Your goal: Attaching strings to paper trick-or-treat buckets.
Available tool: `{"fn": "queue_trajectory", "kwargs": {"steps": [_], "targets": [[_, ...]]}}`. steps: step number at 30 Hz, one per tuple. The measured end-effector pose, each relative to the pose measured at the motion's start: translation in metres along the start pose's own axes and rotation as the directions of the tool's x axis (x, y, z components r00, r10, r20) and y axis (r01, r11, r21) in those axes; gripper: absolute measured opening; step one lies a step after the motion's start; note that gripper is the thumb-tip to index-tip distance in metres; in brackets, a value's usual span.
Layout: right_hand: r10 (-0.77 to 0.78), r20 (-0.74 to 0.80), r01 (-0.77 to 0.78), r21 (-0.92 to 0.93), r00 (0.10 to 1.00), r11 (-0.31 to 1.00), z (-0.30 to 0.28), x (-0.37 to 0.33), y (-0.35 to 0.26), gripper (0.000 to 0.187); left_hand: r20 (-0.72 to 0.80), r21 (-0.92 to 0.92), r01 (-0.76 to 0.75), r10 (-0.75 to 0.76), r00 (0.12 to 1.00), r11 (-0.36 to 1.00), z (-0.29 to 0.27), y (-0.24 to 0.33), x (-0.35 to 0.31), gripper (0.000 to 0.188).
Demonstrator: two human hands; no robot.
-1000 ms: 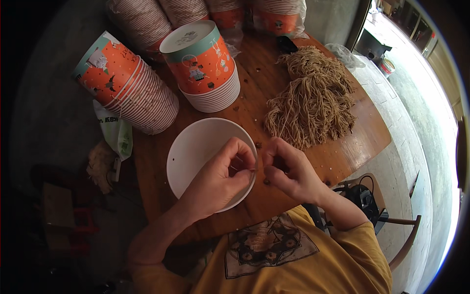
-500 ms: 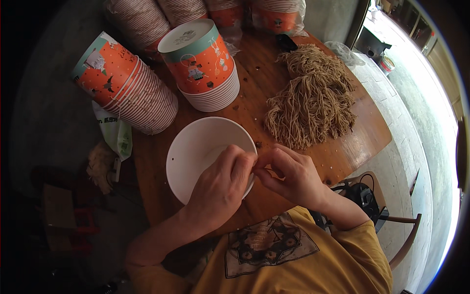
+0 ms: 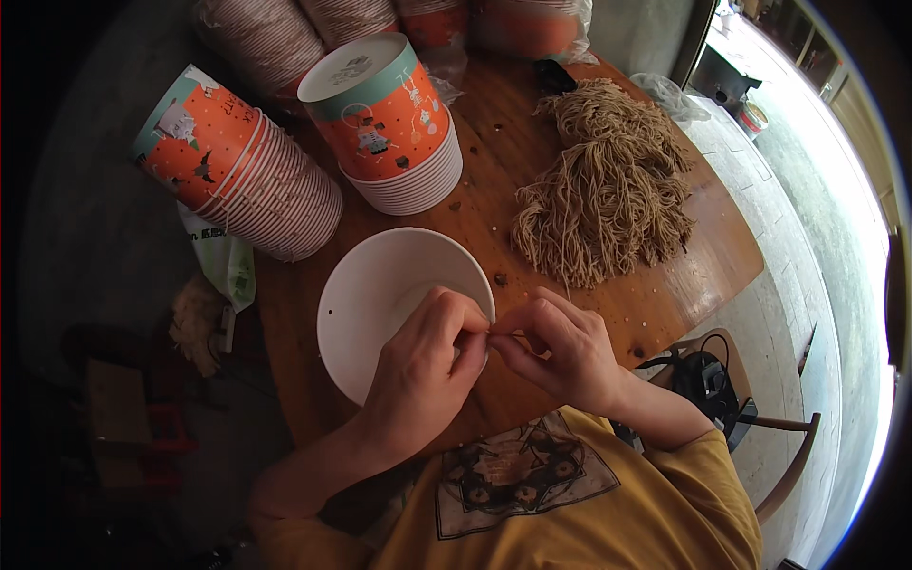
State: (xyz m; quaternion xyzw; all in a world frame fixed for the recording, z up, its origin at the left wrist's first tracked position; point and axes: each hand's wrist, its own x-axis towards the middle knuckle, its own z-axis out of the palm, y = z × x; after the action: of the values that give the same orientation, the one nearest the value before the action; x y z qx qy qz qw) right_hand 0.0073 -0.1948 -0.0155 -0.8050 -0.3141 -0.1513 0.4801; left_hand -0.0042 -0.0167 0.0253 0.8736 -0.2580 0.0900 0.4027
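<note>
A white paper bucket point(image 3: 366, 285) stands with its mouth toward me on the table, with a small dark hole in its left wall. My left hand point(image 3: 427, 347) lies over its right part, thumb and forefinger pinched together at the right rim. Against those fingertips, my right hand point(image 3: 560, 347) is closed in a pinch too. A thin brownish string point(image 3: 516, 334) shows between the fingers; its ends are hidden. A heap of tan strings point(image 3: 608, 190) lies beyond my right hand.
Behind the bucket stands an upside-down stack of orange-and-green paper buckets point(image 3: 394, 123). A second stack point(image 3: 242, 166) leans at its left. Plastic-wrapped stacks point(image 3: 261, 43) line the back of the wooden table point(image 3: 484, 233). A chair point(image 3: 793, 465) is at the right.
The pinched fingertips have shifted slightly down and left at the bucket's rim, and the left thumb shows more. The bucket has moved a little left.
</note>
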Motion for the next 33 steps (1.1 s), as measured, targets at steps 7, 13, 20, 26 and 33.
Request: {"fn": "queue_trajectory", "kwargs": {"steps": [7, 13, 20, 26, 33], "targets": [[0.191, 0.028, -0.193, 0.191, 0.981, 0.962, 0.0022, -0.0024, -0.0026, 0.014, 0.099, -0.448, 0.304, -0.292, 0.951, 0.841, -0.0009, -0.0001, -0.0016, 0.015], [0.338, 0.088, -0.344, 0.399, 0.937, 0.850, 0.0032, -0.0040, -0.0047, 0.012, 0.221, -0.647, 0.439, -0.399, 0.890, 0.623, -0.0054, 0.0003, -0.0022, 0.017], [0.359, 0.078, -0.360, 0.387, 0.930, 0.849, 0.0021, -0.0043, -0.0047, 0.010, 0.276, -0.701, 0.479, -0.419, 0.865, 0.528, -0.0058, -0.0012, -0.0012, 0.019], [0.240, 0.034, -0.241, 0.220, 0.970, 0.945, -0.0029, 0.0003, -0.0061, 0.012, 0.230, -0.632, 0.437, -0.384, 0.894, 0.640, -0.0044, 0.0012, -0.0016, 0.029], [0.122, -0.064, -0.116, 0.086, 0.990, 0.989, -0.0006, -0.0013, 0.0026, 0.017, 0.322, -0.731, 0.536, -0.479, 0.817, 0.422, -0.0044, -0.0026, 0.0046, 0.038]]}}
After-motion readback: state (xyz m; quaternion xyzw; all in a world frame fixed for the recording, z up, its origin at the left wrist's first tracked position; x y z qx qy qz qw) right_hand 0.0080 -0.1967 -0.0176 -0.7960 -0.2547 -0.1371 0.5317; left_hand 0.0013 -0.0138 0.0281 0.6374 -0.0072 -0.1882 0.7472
